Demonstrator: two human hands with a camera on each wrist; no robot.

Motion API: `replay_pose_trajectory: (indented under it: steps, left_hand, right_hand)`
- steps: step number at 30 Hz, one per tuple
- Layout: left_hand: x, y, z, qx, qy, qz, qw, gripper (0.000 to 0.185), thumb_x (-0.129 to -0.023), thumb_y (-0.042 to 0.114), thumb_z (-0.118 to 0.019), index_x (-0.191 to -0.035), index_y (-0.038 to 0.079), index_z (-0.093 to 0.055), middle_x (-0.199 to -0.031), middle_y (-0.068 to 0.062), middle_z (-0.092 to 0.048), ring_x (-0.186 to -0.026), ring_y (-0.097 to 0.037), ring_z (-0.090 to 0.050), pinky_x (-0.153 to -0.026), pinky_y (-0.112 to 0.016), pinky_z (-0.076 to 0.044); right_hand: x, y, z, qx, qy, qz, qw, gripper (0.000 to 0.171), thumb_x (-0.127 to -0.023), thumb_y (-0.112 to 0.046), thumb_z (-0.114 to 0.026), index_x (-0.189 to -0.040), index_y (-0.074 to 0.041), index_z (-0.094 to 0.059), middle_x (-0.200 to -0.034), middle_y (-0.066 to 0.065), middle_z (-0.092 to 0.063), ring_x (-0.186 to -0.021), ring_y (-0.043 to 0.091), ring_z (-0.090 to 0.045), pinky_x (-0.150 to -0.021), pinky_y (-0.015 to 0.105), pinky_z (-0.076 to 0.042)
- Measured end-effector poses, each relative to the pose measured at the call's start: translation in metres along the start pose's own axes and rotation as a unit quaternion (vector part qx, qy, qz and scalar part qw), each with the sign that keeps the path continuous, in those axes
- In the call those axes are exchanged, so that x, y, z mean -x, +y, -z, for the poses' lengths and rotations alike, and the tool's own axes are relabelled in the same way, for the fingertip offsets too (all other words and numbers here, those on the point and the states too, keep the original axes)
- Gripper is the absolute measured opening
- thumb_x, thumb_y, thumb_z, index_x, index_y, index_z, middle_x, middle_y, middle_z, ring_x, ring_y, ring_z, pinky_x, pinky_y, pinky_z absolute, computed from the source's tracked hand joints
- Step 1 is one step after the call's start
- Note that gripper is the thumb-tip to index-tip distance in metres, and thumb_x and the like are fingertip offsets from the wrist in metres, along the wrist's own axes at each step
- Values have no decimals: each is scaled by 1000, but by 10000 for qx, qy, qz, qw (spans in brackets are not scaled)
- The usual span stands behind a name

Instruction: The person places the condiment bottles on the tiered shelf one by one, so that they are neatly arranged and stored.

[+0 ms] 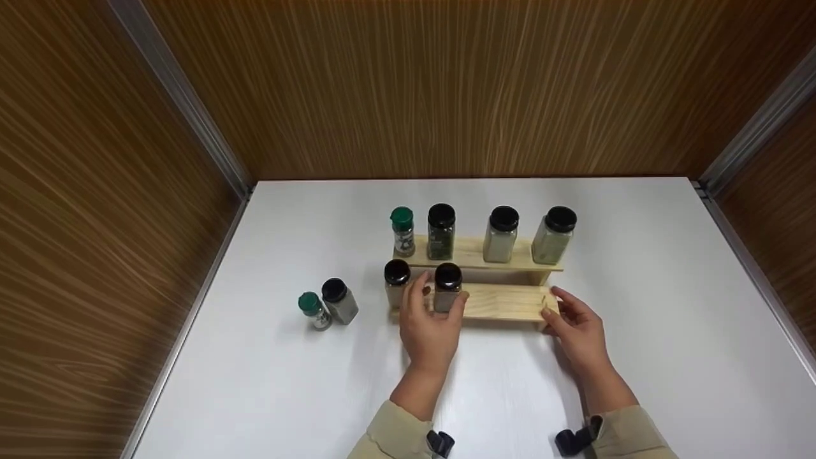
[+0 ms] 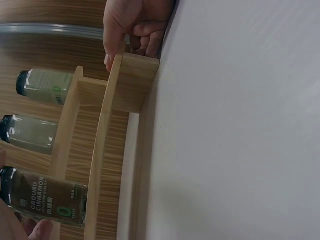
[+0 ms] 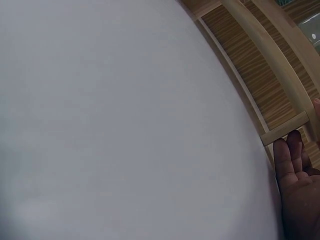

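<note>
My left hand (image 1: 431, 335) holds a black-capped spice jar between thumb and fingers at the lower step of a two-step wooden spice rack (image 1: 500, 301). In the left wrist view its label reads ground cinnamon, and this cinnamon jar (image 2: 47, 197) stands upright relative to the shelf, its base right at the board. Another black-capped jar (image 1: 396, 274) is just left of those fingers, on the same step. My right hand (image 1: 581, 335) grips the rack's right end, thumb on top of the lower board; in the right wrist view its fingers (image 3: 285, 157) reach the end support.
Along the upper step stand a green-capped jar (image 1: 403, 231) and black-capped jars, one with dark green contents (image 1: 441, 233), two paler (image 1: 500, 236). Left of the rack, another green-capped jar (image 1: 315, 311) and a grey-filled jar (image 1: 340, 301) stand on the white table (image 1: 268, 382). Wood-grain panels enclose it.
</note>
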State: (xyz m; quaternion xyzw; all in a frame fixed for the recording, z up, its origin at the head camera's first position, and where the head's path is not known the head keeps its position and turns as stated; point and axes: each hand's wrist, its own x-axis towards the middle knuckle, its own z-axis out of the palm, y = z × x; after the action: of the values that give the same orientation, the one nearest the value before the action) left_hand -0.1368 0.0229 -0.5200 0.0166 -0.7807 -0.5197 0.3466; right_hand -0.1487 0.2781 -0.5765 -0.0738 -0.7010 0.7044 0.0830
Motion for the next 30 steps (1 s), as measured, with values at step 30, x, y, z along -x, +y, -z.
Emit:
replay_pose_trajectory:
  steps: [30]
  left_hand:
    - [-19,-13,57,344,960,-582,9931,60,-81,10,-93,-132,0,-64,-135,-13,-60,-112,-28,-62,-82,-45,-54]
  right_hand:
    - [0,-2,-2,208,72,-118,9997,55,-97,9,-70,-150,8,-53,-110,4,-64,-85,7,-69,-68,23,-63]
